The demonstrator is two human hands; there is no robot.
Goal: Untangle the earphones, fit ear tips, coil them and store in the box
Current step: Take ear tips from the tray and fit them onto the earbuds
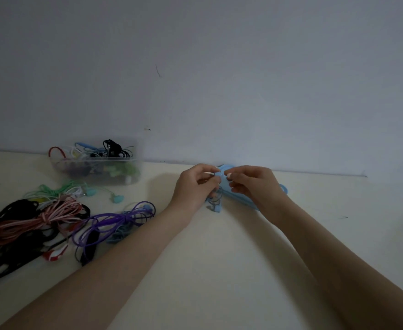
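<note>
A: Both hands up together by the wall edge of the table (219,270). What's in them?

B: Light blue earphones (221,184). The left hand (193,186) pinches the cord with curled fingers, an earbud dangling beneath it. The right hand (250,184) pinches the same set just beside it, fingertips almost touching.

A: And the box?

B: The clear box (98,167) sits far left against the wall, already holding coiled sets. In front of it lies a pile: green, pink, black, and a purple cable (114,220) nearest the left forearm.
</note>
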